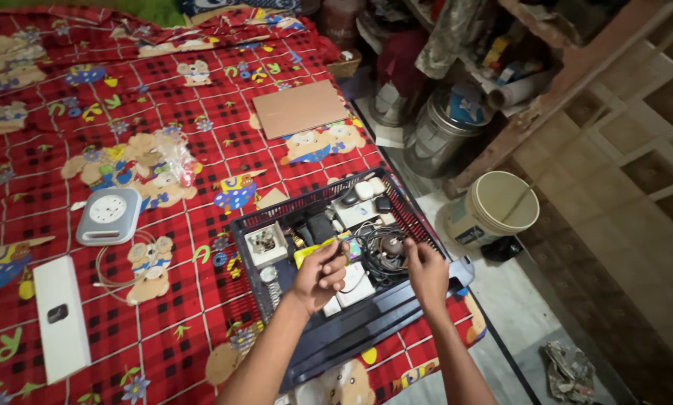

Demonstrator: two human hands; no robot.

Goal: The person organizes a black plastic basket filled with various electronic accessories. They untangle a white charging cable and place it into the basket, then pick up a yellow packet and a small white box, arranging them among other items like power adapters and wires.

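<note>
A black plastic basket (255,219) sits on a red cartoon-print bedsheet (126,97) and holds several small electrical parts, chargers and coiled cables (381,251). My left hand (320,274) reaches into the basket with its fingers closed on a small yellow-green item (315,250). At the basket's right side my right hand (426,271) has its fingers curled beside the coiled black cables; what it grips is hidden. A white switch box (265,242) lies in the basket's left part.
On the sheet lie a grey round-faced device (109,215), a long white box (60,316), a clear plastic bag (174,156) and a brown cardboard sheet (299,109). Beside the bed stand a white bucket (498,208) and metal containers (441,135).
</note>
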